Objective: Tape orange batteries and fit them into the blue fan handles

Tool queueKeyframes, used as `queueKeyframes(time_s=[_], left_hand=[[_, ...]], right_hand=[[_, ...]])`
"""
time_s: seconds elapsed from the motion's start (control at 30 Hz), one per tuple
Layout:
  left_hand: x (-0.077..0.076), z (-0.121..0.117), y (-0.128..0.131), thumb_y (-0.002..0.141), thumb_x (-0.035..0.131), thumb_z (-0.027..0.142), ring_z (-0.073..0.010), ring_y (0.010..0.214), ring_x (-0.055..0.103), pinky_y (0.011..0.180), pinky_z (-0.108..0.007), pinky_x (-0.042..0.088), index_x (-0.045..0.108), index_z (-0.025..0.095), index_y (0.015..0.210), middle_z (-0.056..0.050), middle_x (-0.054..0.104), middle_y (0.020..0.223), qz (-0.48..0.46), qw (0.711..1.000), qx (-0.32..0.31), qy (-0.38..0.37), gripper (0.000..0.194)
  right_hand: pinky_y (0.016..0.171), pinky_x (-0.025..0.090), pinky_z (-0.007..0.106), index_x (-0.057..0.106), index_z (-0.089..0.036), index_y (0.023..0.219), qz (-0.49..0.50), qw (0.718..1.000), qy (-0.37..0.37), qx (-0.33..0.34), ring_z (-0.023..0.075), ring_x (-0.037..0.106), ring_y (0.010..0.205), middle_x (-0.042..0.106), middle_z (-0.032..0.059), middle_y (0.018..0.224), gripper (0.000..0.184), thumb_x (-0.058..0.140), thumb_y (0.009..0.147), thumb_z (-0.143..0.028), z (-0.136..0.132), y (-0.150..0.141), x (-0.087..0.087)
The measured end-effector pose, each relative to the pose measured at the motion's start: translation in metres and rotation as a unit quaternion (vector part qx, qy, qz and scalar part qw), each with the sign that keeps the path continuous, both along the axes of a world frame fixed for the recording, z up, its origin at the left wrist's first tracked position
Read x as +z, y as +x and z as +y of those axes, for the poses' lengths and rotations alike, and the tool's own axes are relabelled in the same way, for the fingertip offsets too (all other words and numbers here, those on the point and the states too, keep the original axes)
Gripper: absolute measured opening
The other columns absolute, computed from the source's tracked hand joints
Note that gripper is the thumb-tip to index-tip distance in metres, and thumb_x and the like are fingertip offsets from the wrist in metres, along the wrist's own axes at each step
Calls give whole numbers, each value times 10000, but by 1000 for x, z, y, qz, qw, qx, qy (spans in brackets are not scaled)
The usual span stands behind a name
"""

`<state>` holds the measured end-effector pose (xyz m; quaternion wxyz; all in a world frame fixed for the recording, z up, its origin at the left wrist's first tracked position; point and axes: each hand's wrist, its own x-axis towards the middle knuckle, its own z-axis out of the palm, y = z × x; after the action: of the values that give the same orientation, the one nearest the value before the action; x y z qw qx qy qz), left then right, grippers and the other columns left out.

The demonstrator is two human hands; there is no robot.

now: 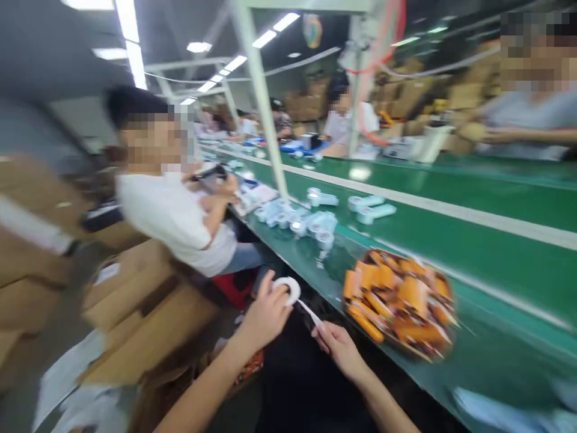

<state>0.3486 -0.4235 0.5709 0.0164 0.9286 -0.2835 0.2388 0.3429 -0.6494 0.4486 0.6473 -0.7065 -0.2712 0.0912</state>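
My left hand [269,310] grips a white roll of tape [293,291], with fingers through and around its ring. From the roll a short white strip [310,313] runs toward my right hand [338,346], whose thumb and fingers pinch its end. Both hands are over my lap, beside the near edge of the green bench. On the bench by my right hand stands a basket [444,355] piled with orange cylinders with wires, perhaps battery cells [412,294]. Beyond lie several light-blue handheld devices [322,224]; blur hides their details.
A green conveyor [496,204] with a white stripe runs along the bench. At left sits a person in a white shirt [166,216], near cardboard boxes [148,325]. Other people work across the line. A pale post [265,102] rises from the bench. Blue pieces [491,409] lie at lower right.
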Motion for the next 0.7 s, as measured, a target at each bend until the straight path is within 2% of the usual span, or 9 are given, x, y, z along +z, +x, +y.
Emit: queueKeyframes(time_s=[0.07,0.13,0.2,0.3,0.37,0.47,0.53,0.6,0.7], left_hand=[[-2,0,15,997,567,153,-347,1316,670,1175,-651,549,757,231,1142,-87,787,1167,-19,998,-43,-33,251],[-8,-6,33,981,569,129,-378,1399,602,1144,-676,558,759,213,1168,-115,784,1182,-37,994,-81,-66,280],[-13,-16,49,959,585,109,-379,1430,570,1143,-653,568,757,213,1181,-117,786,1174,-56,986,-132,-85,299],[-19,-32,68,953,574,82,-370,1392,597,1095,-597,612,733,201,1198,-127,780,1171,-72,970,-210,-100,316],[-22,-39,79,957,562,76,-370,1391,599,1069,-573,625,714,199,1223,-133,770,1185,-79,960,-238,-127,330],[-29,-47,90,963,580,104,-367,1397,598,1091,-566,606,709,215,1217,-128,756,1187,-63,947,-256,-181,306],[-33,-50,91,968,603,138,-362,1377,612,1115,-569,585,721,226,1181,-120,755,1165,-41,943,-257,-207,259],[-39,-54,88,974,619,159,-353,1348,629,1137,-570,561,731,230,1161,-115,760,1153,-17,942,-243,-231,229],[-54,-55,77,987,644,190,-329,1303,651,1139,-538,549,729,229,1191,-110,768,1164,1,937,-189,-294,225]], right_hand=[[540,471,295,772,-232,943,19,998,-9,-67,171,562,521,558,0,559,668,311,1103,-689,-16,-24,17],[672,525,312,776,-233,920,-46,993,-64,-93,180,648,635,660,25,639,571,391,1122,-603,-30,-46,26],[779,550,344,794,-258,972,-124,975,-145,-111,202,718,742,754,49,751,443,457,1127,-500,-42,-67,30],[783,579,391,789,-319,1146,-204,938,-237,-147,255,780,895,839,65,1018,337,571,1069,-564,-59,-89,40],[745,583,397,773,-319,1186,-236,920,-253,-182,259,778,905,839,59,1053,345,610,1043,-588,-72,-91,61],[768,556,381,766,-286,1184,-261,883,-290,-259,228,725,836,802,60,951,259,571,1093,-431,-91,-76,106],[813,530,385,771,-278,1155,-274,851,-348,-282,228,687,868,771,75,949,251,551,1100,-385,-97,-60,125],[817,511,382,774,-273,1091,-283,836,-395,-254,228,657,867,737,77,898,266,530,1104,-379,-94,-48,122],[854,529,376,772,-268,1082,-233,871,-391,-186,226,670,883,746,81,904,258,527,1093,-346,-77,-44,71]])
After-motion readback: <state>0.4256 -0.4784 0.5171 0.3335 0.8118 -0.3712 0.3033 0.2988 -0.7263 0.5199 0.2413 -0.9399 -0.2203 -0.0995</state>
